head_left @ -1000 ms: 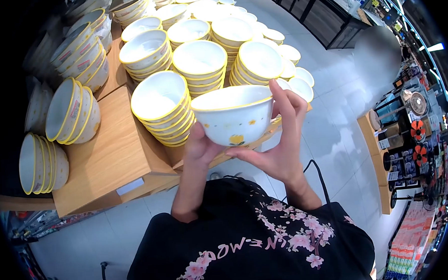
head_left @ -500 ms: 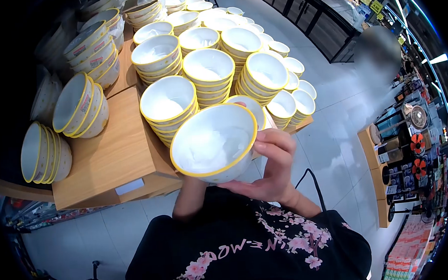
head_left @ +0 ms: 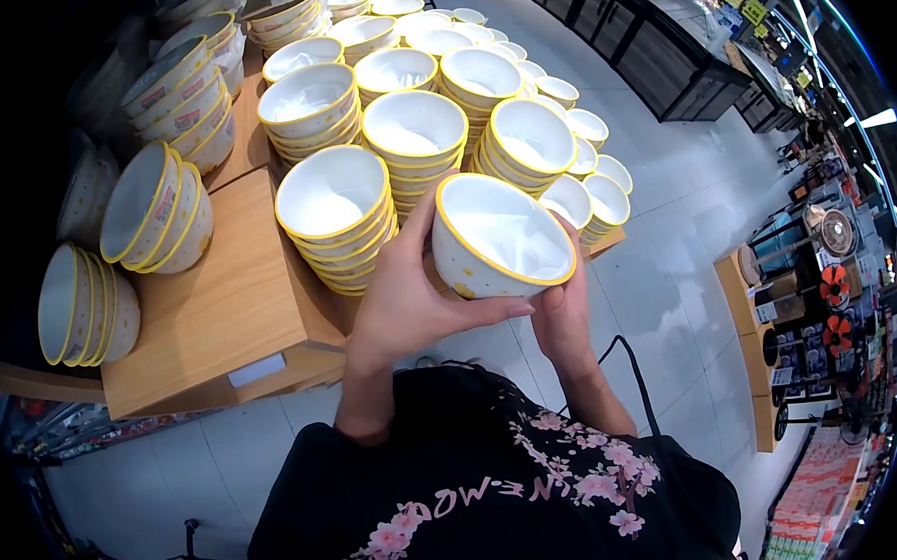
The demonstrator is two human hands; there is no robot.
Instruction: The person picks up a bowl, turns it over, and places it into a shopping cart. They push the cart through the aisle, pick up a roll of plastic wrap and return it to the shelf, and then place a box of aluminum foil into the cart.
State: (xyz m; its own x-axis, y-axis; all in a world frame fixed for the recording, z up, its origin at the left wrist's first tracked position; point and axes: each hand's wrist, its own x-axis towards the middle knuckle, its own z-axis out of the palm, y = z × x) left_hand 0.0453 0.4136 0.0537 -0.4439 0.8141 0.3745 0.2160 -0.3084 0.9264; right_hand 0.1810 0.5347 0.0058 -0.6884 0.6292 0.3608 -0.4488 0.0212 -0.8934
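Note:
A white bowl [head_left: 502,236] with a yellow rim and small yellow marks is held tilted between both hands, its opening up and to the right. My left hand [head_left: 409,292] wraps the bowl's left side, thumb stretched along the underside. On the right side, my right hand [head_left: 565,310] grips the bowl below the rim, its fingers partly hidden behind it. Something whitish and translucent, like plastic wrap, lies inside the bowl. Just behind the hands rise stacks of matching bowls, the nearest being a stack [head_left: 335,200] to the left.
A wooden display table [head_left: 205,311] carries the stacks, with more bowls lying tilted [head_left: 155,213] at its left. A shelf with fans [head_left: 761,336] stands right. Dark cabinets [head_left: 608,33] line the far aisle. A black cord [head_left: 638,377] hangs near my right forearm.
The held bowl has moved right and up and now tips the other way. My left hand has come from behind it to its left side. A blurred patch at the upper right is gone.

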